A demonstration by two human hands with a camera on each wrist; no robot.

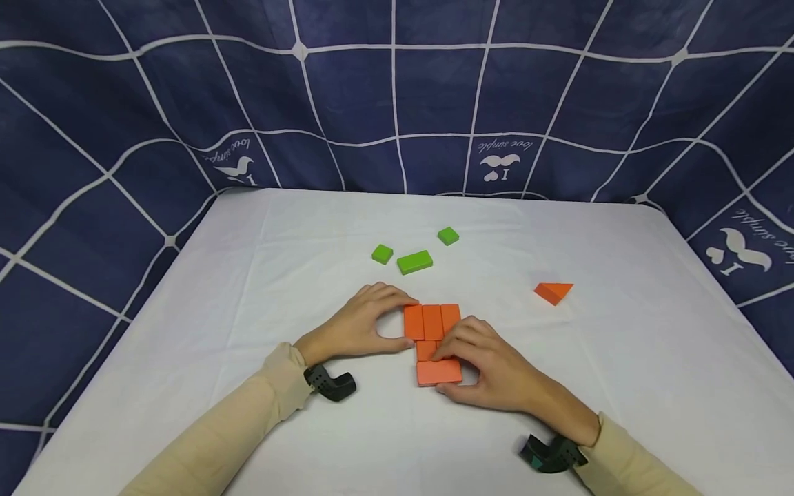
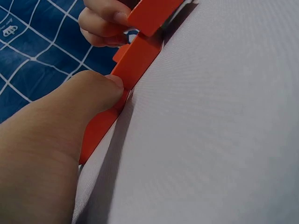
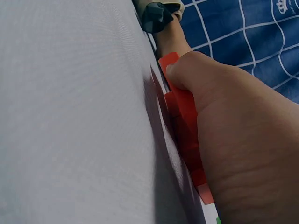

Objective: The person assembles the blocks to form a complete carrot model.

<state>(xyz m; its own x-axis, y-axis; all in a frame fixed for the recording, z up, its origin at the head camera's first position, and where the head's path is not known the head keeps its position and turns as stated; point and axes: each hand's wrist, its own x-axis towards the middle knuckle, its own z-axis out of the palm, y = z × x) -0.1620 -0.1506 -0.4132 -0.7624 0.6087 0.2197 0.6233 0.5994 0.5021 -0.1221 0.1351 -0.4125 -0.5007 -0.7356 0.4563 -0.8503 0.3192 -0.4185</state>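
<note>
Several orange blocks lie fitted together in front of me. Three stand side by side in the far row, where my left hand (image 1: pixel 353 327) spans the leftmost block (image 1: pixel 413 322), index finger at its far end and thumb at the near one. Smaller orange pieces (image 1: pixel 425 350) sit in the middle, partly hidden by fingers. My right hand (image 1: pixel 496 368) pinches the nearest, crosswise orange block (image 1: pixel 438 373) between thumb and fingers. In the left wrist view this block (image 2: pixel 154 16) shows a shadowed gap under it. The right wrist view has the thumb on its long side.
Beyond the hands lie three green blocks: a small one (image 1: pixel 382 254), a longer one (image 1: pixel 415 262) and another small one (image 1: pixel 448 235). An orange triangular block (image 1: pixel 552 293) rests to the right. A white cloth (image 1: pixel 248 413) covers the table; a blue checked curtain (image 1: pixel 347 89) hangs behind.
</note>
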